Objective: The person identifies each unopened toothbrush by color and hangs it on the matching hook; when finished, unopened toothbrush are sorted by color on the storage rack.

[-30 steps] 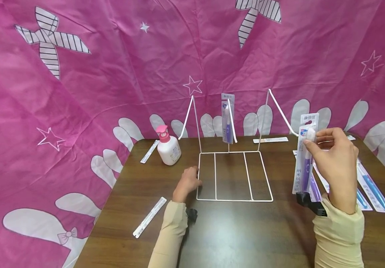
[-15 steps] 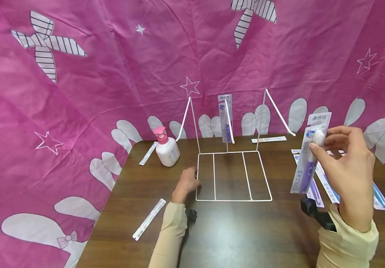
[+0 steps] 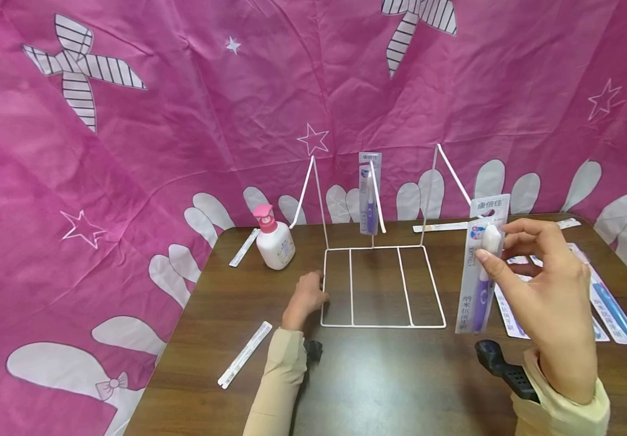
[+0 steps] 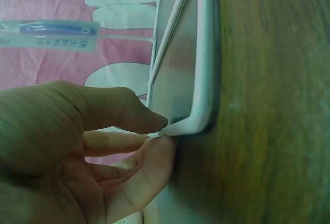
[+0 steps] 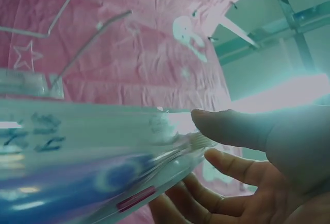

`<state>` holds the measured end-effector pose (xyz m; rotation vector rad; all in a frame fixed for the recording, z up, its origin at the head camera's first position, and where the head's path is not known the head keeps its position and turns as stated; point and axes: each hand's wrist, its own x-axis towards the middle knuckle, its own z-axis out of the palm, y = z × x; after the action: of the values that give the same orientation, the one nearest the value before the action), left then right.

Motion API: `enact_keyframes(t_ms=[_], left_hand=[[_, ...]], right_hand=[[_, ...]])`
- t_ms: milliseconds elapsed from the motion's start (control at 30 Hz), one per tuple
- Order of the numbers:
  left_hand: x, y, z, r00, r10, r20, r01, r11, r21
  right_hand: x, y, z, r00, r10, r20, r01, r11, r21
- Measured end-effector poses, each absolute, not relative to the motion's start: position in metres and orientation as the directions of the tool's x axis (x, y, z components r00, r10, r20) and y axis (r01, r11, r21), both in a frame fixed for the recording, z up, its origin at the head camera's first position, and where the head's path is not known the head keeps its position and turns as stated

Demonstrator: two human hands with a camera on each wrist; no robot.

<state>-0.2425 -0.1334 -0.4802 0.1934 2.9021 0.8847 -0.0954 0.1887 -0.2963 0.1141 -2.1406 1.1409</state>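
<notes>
A person's right hand [image 3: 553, 297] holds up a purple-and-white toothbrush in a flat clear plastic pack [image 3: 478, 297], right of centre.

The pack stands nearly upright, tilted slightly, pinched between thumb and fingers near the brush head; the hanging hole at its top is uncovered. Lower centre, the left hand [image 3: 305, 301] pinches the left base bar of a white wire rack with three slanting arms [image 3: 381, 326]. A similar purple toothbrush pack [image 3: 368, 209] hangs on the middle arm. The held pack overlaps the right arm's tip; whether they touch, I cannot tell. Handling well probably means a light pinch, since squeezing could bend the plastic, fingertips clear of the hole, and steady left-hand pressure so the light-looking rack doesn't slide.
</notes>
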Motion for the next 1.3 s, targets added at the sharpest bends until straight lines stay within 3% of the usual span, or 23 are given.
enact_keyframes(t_ms=[233,500,1300], left_hand=[[-0.241,-0.133,-0.480,-0.987,0.146,-0.067,0.084,0.824,0.560],[-0.241,-0.134,-0.482,-0.986,0.156,-0.049,0.100,0.813,0.574],[-0.244,-0.135,-0.484,-0.987,0.147,-0.061,0.086,0.815,0.573]], right_hand=[[-0.103,0.172,-0.302,-0.702,0.123,0.702,-0.520,0.586,-0.622],[-0.108,0.146,-0.301,-0.728,0.029,0.685,-0.571,0.525,-0.630],[-0.130,0.109,-0.316,-0.803,-0.025,0.596,-0.511,0.542,-0.667]])
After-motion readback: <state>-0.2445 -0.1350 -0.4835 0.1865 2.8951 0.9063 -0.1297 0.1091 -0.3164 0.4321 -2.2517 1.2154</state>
